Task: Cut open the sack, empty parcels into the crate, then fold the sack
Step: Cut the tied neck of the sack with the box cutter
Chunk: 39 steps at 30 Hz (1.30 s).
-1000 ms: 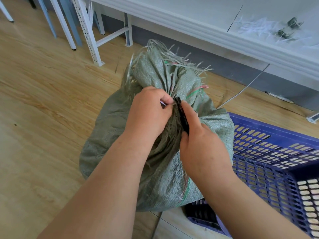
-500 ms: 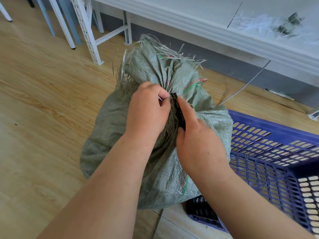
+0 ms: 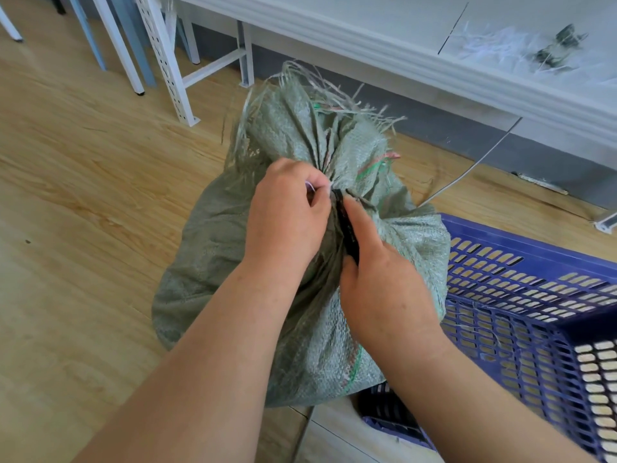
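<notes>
1. A bulging grey-green woven plastic sack [image 3: 300, 295] is standing upright on the light wooden plank floor [image 3: 83, 195], its neck gathered tight and its frayed mouth fanning out above the gather.
2. The left hand [image 3: 287, 212] is curling over the left side of the sack's neck, thumb and forefinger pinching a thin pale tie [image 3: 312, 186] right at the gather.
3. The right hand [image 3: 380, 279] is gripping a slim black cutting tool [image 3: 347, 228], its forefinger lying straight along the tool's back and its other fingers wrapping the handle.
4. The tool's tip is pointing up into the sack's neck, just beside the left hand's pinching fingertips; whether a blade is touching the tie cannot be told.
5. A blue-purple perforated plastic crate [image 3: 534, 295] is sitting to the right of the sack, touching its side, and no parcels are showing in the visible part.
6. Beyond the sack, a white table with a moulded edge [image 3: 434, 61] is carrying a heap of pale cut strands [image 3: 500, 45].
7. To the sack's far left, white perforated metal legs [image 3: 167, 61] are standing on the floor.
8. A thin grey cable [image 3: 467, 172] is running down from the table towards the sack's right shoulder.
</notes>
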Each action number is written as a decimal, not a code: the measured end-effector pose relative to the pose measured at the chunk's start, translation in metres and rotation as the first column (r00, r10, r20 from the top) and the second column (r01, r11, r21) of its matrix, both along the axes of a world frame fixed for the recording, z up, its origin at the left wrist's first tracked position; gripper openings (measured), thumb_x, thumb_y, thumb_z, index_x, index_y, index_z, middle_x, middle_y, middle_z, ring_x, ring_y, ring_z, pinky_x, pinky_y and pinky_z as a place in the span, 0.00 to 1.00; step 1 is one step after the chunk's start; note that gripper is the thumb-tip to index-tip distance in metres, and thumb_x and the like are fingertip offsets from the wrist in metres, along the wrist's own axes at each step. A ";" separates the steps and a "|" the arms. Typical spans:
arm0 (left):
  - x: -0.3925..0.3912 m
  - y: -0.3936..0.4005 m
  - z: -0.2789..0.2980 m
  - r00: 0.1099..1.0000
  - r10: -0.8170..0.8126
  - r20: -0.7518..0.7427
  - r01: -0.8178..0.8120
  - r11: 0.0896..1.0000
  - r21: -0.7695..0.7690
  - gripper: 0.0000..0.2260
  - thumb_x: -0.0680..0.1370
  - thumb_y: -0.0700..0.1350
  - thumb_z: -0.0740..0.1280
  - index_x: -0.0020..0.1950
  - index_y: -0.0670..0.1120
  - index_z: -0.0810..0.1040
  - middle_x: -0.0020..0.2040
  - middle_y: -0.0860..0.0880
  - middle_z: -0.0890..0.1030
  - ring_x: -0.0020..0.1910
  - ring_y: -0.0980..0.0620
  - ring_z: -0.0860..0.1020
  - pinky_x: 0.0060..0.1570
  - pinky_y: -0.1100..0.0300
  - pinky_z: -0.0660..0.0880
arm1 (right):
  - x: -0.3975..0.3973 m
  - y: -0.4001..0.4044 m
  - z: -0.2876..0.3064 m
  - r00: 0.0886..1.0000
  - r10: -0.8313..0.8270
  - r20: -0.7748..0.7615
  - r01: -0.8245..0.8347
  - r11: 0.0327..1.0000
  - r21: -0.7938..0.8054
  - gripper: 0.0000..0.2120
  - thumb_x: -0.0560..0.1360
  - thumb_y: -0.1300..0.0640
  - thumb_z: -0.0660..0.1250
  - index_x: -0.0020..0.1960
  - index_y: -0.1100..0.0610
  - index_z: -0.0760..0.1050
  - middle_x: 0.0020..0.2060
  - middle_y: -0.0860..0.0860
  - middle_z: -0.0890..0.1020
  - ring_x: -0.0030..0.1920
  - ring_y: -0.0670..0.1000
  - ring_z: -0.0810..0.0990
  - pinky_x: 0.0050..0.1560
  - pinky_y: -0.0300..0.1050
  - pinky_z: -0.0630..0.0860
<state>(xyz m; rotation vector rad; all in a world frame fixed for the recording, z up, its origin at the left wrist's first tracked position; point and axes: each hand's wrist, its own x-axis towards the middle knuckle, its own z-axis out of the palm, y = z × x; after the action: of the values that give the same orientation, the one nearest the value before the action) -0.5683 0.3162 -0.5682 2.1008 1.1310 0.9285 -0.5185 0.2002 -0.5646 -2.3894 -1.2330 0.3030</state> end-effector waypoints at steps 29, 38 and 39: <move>-0.039 0.037 0.042 0.515 0.381 0.768 -0.420 0.893 -0.162 0.04 0.77 0.44 0.67 0.47 0.54 0.76 0.46 0.57 0.80 0.47 0.59 0.78 0.50 0.67 0.74 | 0.049 0.043 -0.004 0.892 -0.061 -0.447 0.219 0.925 0.311 0.05 0.72 0.51 0.70 0.47 0.46 0.76 0.35 0.49 0.83 0.37 0.53 0.84 0.43 0.57 0.81; -0.027 0.024 0.035 0.922 0.173 0.346 -0.115 0.977 -0.182 0.03 0.76 0.47 0.69 0.47 0.56 0.81 0.44 0.62 0.81 0.47 0.65 0.78 0.51 0.66 0.75 | 0.033 0.065 0.032 0.871 0.046 -0.489 0.250 0.815 0.522 0.06 0.72 0.53 0.72 0.47 0.46 0.78 0.35 0.45 0.81 0.34 0.50 0.81 0.43 0.56 0.81; -0.026 0.023 0.035 0.933 0.143 0.329 -0.089 0.981 -0.175 0.03 0.76 0.48 0.69 0.47 0.57 0.81 0.44 0.63 0.81 0.47 0.65 0.78 0.52 0.65 0.74 | 0.031 0.069 0.036 0.873 0.050 -0.486 0.258 0.798 0.545 0.06 0.71 0.53 0.72 0.47 0.46 0.78 0.35 0.44 0.81 0.33 0.49 0.79 0.42 0.55 0.82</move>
<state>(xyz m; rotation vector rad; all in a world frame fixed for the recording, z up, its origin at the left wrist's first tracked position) -0.5946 0.3397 -0.5331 1.6803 1.1134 1.1655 -0.4873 0.2695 -0.5282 -1.6812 -0.7927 0.3752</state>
